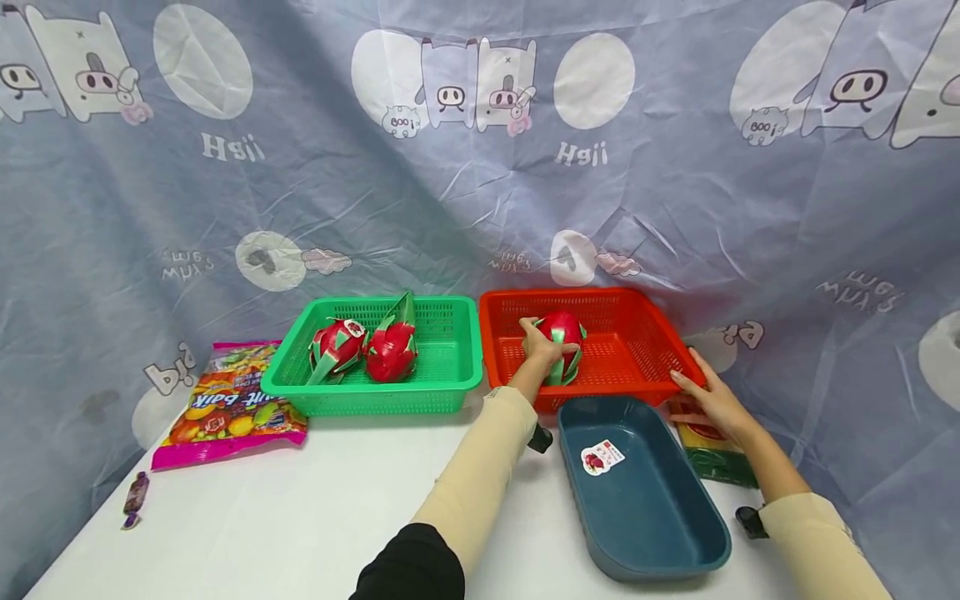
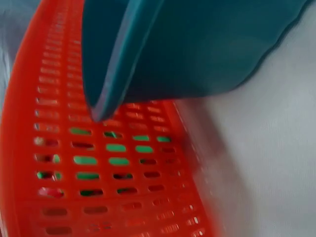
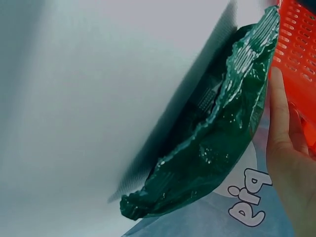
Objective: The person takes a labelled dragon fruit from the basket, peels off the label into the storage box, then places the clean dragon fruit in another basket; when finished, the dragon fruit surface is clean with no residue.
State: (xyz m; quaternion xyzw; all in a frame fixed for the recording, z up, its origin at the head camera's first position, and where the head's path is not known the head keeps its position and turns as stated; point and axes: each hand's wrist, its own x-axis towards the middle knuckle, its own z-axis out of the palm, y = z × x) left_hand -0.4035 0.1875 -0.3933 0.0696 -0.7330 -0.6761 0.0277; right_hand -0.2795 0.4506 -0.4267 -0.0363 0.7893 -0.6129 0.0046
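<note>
Left hand (image 1: 542, 346) grips and partly hides a dragon fruit (image 1: 562, 327); right hand (image 1: 716, 402), fingers extended, touches the red basket (image 1: 618, 354).

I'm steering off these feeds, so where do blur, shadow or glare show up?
Left wrist: blur softens the red plastic basket's edge, with a dim shadow beside it on the white tabletop; right wrist: bright glints on the green packet; head: mostly sharp, "Haii" lettering on the curtain readable.

Rm type unclear: cartoon curtain (image 1: 442, 200) bhd white tbl (image 1: 330, 492).
</note>
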